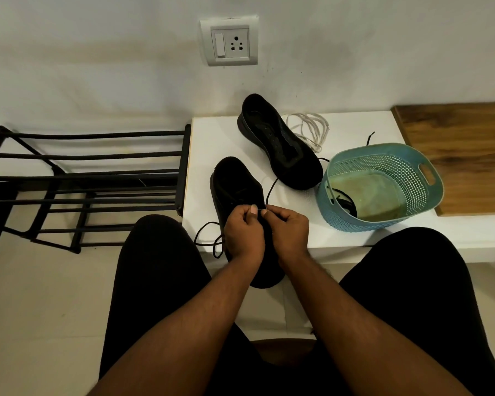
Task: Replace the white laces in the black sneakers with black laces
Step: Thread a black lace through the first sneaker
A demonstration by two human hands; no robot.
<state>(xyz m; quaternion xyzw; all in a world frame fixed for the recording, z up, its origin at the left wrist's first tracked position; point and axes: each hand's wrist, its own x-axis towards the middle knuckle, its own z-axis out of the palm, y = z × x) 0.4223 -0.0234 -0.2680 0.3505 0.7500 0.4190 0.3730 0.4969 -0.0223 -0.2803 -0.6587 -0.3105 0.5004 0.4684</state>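
Sneaker [235, 187] nearest the person lies lengthwise on the white surface [209, 138], toe pointing away, heel overhanging the near edge. Left hand [244, 234] and right hand [289, 231] each have a pinching grip on the black lace [270, 190] above it.

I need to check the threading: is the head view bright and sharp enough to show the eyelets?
Head view: dim; near shoe a black mass, eyelets lost; black lace clear only against white table; hands sharp; wide-angle bends the edges.
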